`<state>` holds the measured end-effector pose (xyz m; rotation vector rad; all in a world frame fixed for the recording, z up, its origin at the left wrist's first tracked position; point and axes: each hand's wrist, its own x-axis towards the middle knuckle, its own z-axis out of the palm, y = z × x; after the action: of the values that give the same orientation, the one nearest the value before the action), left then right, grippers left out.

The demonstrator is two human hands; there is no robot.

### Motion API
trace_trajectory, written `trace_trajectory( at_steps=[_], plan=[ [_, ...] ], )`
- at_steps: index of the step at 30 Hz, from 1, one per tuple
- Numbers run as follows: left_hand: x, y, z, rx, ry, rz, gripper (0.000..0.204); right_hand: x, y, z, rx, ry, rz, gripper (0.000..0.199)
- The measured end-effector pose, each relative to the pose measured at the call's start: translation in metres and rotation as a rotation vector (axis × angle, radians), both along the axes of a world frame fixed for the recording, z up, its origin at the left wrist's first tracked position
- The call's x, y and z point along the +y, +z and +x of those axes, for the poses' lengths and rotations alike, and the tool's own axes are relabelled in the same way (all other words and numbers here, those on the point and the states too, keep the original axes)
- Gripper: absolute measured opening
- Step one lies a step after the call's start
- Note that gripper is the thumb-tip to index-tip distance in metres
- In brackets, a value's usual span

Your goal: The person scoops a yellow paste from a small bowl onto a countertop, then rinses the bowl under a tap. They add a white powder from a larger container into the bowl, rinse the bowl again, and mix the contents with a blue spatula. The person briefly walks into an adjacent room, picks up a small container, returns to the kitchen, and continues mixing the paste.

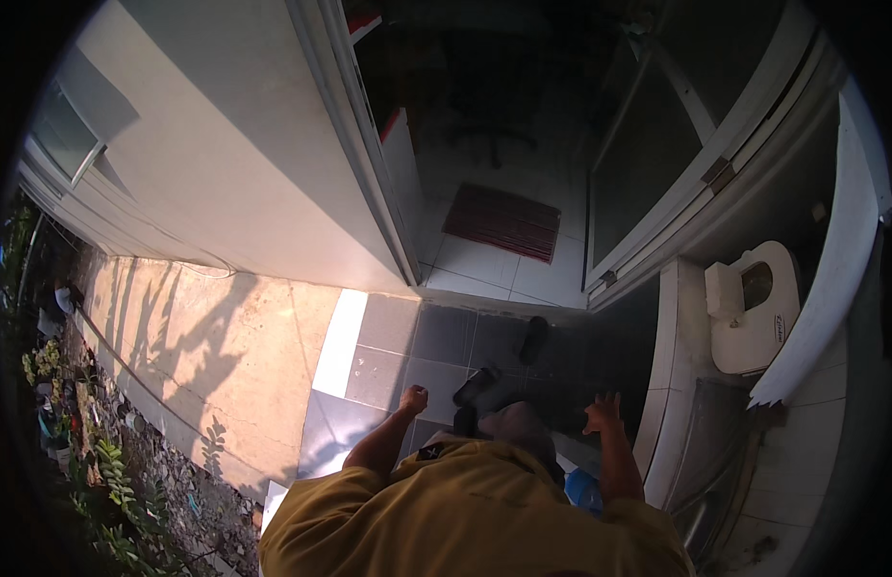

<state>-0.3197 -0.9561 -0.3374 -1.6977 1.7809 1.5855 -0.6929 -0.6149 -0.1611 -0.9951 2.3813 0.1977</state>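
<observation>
My left hand [415,399] hangs in front of me above the grey floor tiles, its fingers curled in; nothing shows in it. Further right, my right hand [603,413] is held out with its fingers apart and grips nothing. Between and beyond the hands, a dark slipper [475,386] and another dark slipper [533,339] lie on the tiles. By my right forearm, below the hand, there is a blue object [582,490], partly hidden by my body.
Ahead, a doorway with a glass door [648,154] leads into a dark room with a striped mat [503,222]. On the right, a pale plastic toilet-seat-like piece [756,308] rests behind a low tiled wall [655,385]. Plants [119,490] border the concrete path [263,356] at left.
</observation>
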Motion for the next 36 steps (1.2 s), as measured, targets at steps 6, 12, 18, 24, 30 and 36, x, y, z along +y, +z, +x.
trace_trajectory(
  at_steps=[6,12,18,24,30,36],
  plan=[
    [-0.033,0.034,-0.111,0.343,-0.204,-0.28,0.033,-0.012,-0.106,-0.058,-0.048,-0.219,-0.099,0.038],
    [-0.123,-0.032,-0.086,-0.203,0.271,0.072,0.029,-0.07,-0.178,-0.144,-0.195,0.023,0.049,0.028],
    [-0.207,0.046,-0.19,-0.408,0.385,0.239,0.017,-0.148,-0.177,-0.295,-0.311,0.099,-0.109,0.027],
    [-0.331,0.15,-0.457,0.616,0.47,0.237,0.019,-0.298,-0.088,-0.479,-0.403,-0.197,-0.477,0.03],
    [-0.411,0.154,-0.611,0.661,-0.069,-0.279,0.031,-0.505,0.021,-0.58,-0.594,-0.488,-0.805,0.029],
    [-0.468,0.15,-0.682,0.768,-0.104,-0.339,0.031,-0.599,-0.014,-0.659,-0.833,-0.256,-0.945,0.031]
  ],
)
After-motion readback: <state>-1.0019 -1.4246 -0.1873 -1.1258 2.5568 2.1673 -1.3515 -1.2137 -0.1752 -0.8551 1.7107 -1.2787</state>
